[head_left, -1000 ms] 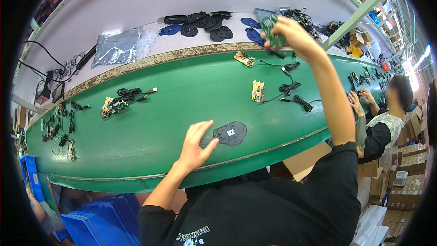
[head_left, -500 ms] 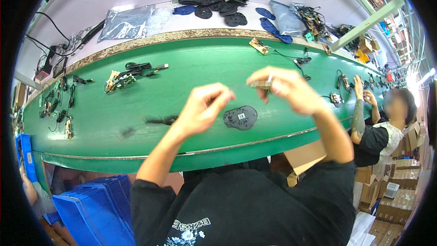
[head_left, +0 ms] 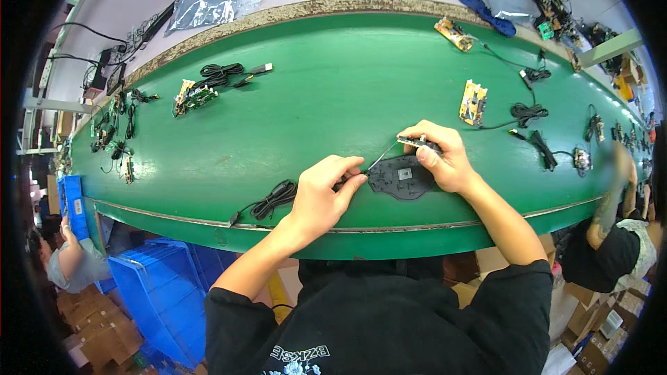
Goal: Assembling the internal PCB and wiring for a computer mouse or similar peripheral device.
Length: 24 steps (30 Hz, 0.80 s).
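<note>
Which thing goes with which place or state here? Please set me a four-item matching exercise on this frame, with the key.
Things
1. black base plate
2. right hand
3. large blue crates
4. mottled strip

Places and states
A. along the far edge of the green surface
B. lying flat, with a pale square on its upper face
C. holding a small circuit board
D. at the lower left, below the near edge of the green surface

Right pairs: 1-B, 2-C, 3-D, 4-A
</note>
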Tool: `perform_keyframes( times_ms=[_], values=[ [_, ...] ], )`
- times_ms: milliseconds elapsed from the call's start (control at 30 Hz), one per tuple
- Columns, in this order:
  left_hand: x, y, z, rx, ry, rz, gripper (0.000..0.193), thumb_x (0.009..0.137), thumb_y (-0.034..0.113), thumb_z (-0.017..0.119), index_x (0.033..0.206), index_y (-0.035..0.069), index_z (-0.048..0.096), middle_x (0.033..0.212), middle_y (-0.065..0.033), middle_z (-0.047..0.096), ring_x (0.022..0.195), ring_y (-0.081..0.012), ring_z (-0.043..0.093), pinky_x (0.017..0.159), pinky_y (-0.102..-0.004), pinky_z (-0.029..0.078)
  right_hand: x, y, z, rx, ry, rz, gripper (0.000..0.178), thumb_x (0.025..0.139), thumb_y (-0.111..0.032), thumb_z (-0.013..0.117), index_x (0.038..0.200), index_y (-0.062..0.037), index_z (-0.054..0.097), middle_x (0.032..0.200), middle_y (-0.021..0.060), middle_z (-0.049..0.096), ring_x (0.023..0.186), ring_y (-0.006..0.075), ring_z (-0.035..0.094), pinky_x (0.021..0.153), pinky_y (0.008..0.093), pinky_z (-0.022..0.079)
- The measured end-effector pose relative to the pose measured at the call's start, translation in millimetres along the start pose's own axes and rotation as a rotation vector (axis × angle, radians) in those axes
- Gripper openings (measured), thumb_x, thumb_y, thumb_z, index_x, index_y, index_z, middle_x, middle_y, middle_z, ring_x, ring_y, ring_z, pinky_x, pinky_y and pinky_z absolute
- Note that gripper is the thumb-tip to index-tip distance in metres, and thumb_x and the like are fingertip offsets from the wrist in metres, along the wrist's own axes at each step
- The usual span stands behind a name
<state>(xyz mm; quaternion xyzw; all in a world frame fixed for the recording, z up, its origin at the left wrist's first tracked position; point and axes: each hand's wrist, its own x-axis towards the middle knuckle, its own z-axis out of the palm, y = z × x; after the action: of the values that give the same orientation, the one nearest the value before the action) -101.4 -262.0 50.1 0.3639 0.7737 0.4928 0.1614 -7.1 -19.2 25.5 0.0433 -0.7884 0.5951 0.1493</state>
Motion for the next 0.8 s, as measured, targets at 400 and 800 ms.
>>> perform_keyframes(
  times_ms=[400,800],
  values=[
    [7,5,-1,0.312,-0.124,0.233,0.02,0.079,-0.004,0.076,0.099,0.0,0.073,0.093,-0.0117,0.07,0.085,-0.0288,0.067,0.073,-0.0373,0.054,3,-6,-1,0.054,0.033,0.033,0.034,0.096,-0.031,0.067,0.105,0.0019,0.069,0.084,0.011,0.066,0.073,0.0176,0.06,0.067,0.0311,0.048],
    [8,5,-6,0.423,-0.202,0.334,0.023,0.08,-0.005,0.073,0.102,0.0,0.072,0.093,-0.0118,0.067,0.082,-0.0299,0.066,0.07,-0.0393,0.054,4,-8,-1,0.021,0.024,0.03,0.033,0.095,-0.03,0.068,0.101,0.0023,0.07,0.082,0.0122,0.066,0.071,0.0189,0.061,0.066,0.0313,0.049]
  ],
)
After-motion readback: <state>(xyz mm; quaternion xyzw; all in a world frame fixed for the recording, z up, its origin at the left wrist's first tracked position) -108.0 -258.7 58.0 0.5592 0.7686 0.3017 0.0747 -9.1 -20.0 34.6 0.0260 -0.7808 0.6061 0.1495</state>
